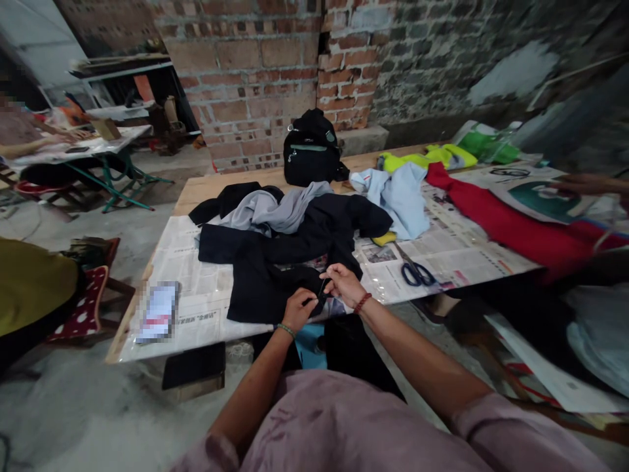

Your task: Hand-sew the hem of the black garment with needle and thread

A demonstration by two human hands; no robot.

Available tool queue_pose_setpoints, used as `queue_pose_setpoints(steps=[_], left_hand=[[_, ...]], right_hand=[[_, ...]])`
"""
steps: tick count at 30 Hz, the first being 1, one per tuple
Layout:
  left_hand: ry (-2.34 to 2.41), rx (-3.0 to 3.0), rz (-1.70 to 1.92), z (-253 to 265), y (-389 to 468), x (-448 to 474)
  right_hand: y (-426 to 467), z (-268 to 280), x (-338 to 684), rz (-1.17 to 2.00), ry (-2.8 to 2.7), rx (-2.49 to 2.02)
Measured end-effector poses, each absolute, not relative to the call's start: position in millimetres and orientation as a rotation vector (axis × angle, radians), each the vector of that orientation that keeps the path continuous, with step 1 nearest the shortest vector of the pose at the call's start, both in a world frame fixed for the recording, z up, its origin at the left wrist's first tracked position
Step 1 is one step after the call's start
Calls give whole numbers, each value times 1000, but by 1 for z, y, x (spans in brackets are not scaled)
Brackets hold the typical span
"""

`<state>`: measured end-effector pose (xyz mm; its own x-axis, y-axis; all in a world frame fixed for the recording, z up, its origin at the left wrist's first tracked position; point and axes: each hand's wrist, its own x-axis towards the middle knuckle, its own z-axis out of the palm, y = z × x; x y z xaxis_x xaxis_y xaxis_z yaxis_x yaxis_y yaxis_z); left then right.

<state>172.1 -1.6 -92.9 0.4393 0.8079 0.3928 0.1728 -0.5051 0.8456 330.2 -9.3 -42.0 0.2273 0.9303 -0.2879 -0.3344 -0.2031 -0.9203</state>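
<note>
Your left hand [301, 309] pinches narrow on the near edge of the dark garment [255, 282]; your right hand [344, 286] pinches just beside it, on something too fine to make out. The garment lies rumpled at the near side of the worktop [204, 190], so this piece looks under way, not finished. Scissors [417, 271] rest off to the right; beyond, grey cloth [275, 211] and a light blue garment [409, 200] lie loose, done or not, can't tell.

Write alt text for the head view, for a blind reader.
A person's left hand and right hand are close together at the near edge of a dark garment on a newspaper-covered table. Scissors lie to the right; a black backpack stands behind.
</note>
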Motion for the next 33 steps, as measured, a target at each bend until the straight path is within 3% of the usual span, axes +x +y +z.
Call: queue_pose_setpoints(steps=[5,8,13,16,20,33], left_hand=[[830,1961,1055,-98,1,172],[838,1938,1054,-102,3,171],[850,1930,1025,-100,2,171],[868,1946,1027,-95,1,172],[855,1956,1031,-93,0,172],[866,1968,1026,-93,0,174]], right_hand=[[-21,-25,315,1460,-654,-1006],[-27,-20,302,1449,-924,-968],[-24,-14,315,793,-1948,-1025],[-11,-8,343,365,-2272,-971],[5,4,383,20,-2375,-1069],[25,64,451,-509,-2270,-1270]])
